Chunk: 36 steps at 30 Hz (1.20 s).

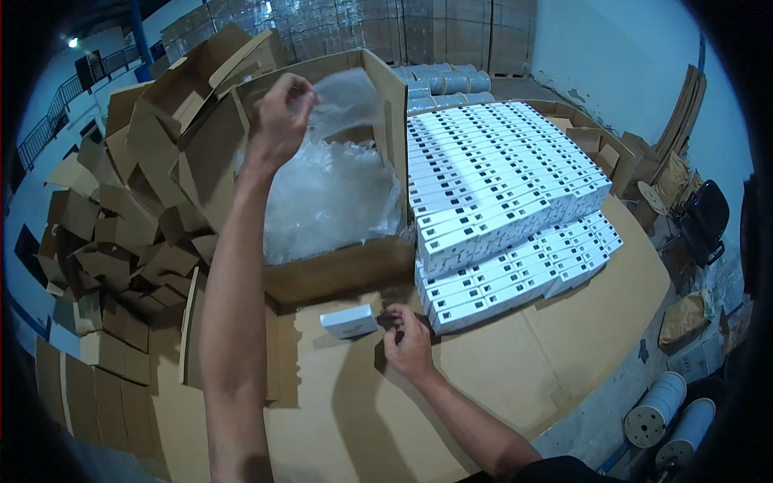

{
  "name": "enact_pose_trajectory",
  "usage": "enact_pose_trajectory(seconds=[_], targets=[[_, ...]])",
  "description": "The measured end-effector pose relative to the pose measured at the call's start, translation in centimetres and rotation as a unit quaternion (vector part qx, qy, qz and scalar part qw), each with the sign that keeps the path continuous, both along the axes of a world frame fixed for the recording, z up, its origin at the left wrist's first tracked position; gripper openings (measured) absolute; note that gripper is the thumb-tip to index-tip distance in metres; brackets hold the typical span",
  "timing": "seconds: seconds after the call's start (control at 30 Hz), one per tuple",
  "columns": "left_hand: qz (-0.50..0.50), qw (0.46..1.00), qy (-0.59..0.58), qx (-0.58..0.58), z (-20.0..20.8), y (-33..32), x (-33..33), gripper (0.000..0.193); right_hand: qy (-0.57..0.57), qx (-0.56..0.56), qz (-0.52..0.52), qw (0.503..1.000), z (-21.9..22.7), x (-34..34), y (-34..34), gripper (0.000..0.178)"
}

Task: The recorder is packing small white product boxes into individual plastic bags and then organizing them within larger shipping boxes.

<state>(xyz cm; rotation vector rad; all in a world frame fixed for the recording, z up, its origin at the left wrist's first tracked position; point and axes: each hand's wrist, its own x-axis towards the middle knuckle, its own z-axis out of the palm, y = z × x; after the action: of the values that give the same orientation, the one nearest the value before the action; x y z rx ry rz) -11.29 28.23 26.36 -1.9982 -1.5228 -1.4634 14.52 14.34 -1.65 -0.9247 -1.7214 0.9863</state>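
My left hand [282,119] is raised over a large open cardboard carton [338,274], its fingers pinched on the edge of a clear plastic bag [350,95]. More clear plastic bags [326,197] lie heaped inside the carton. Lower down, my right hand [409,346] hovers near the cardboard-covered table [483,378], fingers curled but apart, with nothing visible in them. Just left of its fingertips stands a small white box [349,322], apart from the hand. Rows of white boxes with dark square marks [499,169] are stacked to the right of the carton.
Opened brown cartons [121,241] pile up along the left side. Wrapped spools [447,80] and wrapped pallets [346,32] stand at the back. On the floor at right are white cable reels [656,409], a black chair [704,221] and a brown sack [684,318].
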Motion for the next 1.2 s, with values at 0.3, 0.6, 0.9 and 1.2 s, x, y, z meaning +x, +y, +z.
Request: enact_pose_trajectory(seconds=[0.3,0.6,0.9,1.2], targets=[[-0.009,0.954,-0.299,0.019,-7.4,-17.1,8.3,0.019,0.06,-0.038,0.004,0.997,-1.4,0.8,-0.2,0.03],[0.187,0.896,-0.385,-0.119,-24.8,-28.8,13.3,0.02,0.137,-0.135,0.177,0.965,0.6,1.3,-6.4,0.038],[0.171,0.848,-0.484,-0.129,-26.7,-27.9,14.3,0.016,0.092,-0.121,0.103,0.983,-0.9,0.8,-5.6,0.024],[0.136,0.873,-0.446,-0.146,-28.0,-28.5,11.5,0.022,0.046,-0.128,0.165,0.977,0.2,2.5,-3.1,0.023]])
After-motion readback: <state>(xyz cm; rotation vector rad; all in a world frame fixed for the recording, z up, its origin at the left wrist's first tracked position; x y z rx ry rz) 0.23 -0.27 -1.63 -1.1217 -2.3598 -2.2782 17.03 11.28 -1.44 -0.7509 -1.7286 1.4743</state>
